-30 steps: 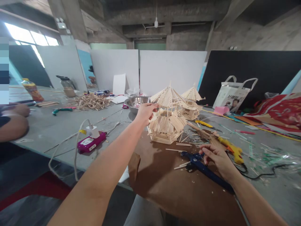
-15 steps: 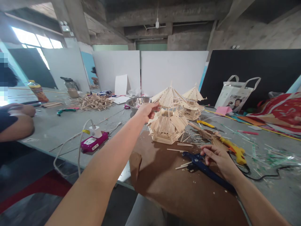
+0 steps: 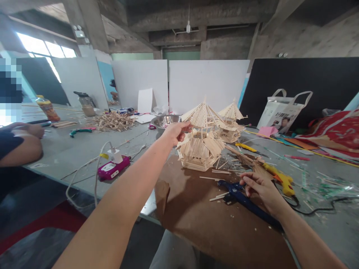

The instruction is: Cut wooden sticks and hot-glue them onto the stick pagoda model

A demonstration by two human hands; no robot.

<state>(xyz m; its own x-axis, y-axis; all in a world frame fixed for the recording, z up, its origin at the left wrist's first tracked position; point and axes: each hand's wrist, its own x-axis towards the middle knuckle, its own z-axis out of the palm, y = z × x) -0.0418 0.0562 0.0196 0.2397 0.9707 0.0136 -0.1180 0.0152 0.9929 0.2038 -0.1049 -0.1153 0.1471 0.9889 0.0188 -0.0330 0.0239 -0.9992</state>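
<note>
A model pavilion (image 3: 195,151) built of thin wooden sticks stands upright on a brown board (image 3: 202,213), with a pointed roof over a lower tier. My left hand (image 3: 178,132) reaches to the left edge of its upper roof, fingers closed on that edge; the fingertips are partly hidden. My right hand (image 3: 256,186) is held over a blue hand cutter (image 3: 244,200) lying on the board. Its thumb and fingers are curled together, and whatever is between them does not show. Loose sticks (image 3: 220,196) lie near the cutter's jaws.
Behind stands a second stick pavilion (image 3: 230,125), beside a metal bowl (image 3: 162,122). To the right lie a yellow glue gun (image 3: 283,181) with its black cord and a yellow-handled tool (image 3: 246,147). At left are a purple power strip (image 3: 113,170), a stick pile (image 3: 113,121) and another person's arm (image 3: 26,144).
The view has shifted slightly, so everything sits a little further right in the picture. Both hands keep their places at the pavilion roof and over the cutter.
</note>
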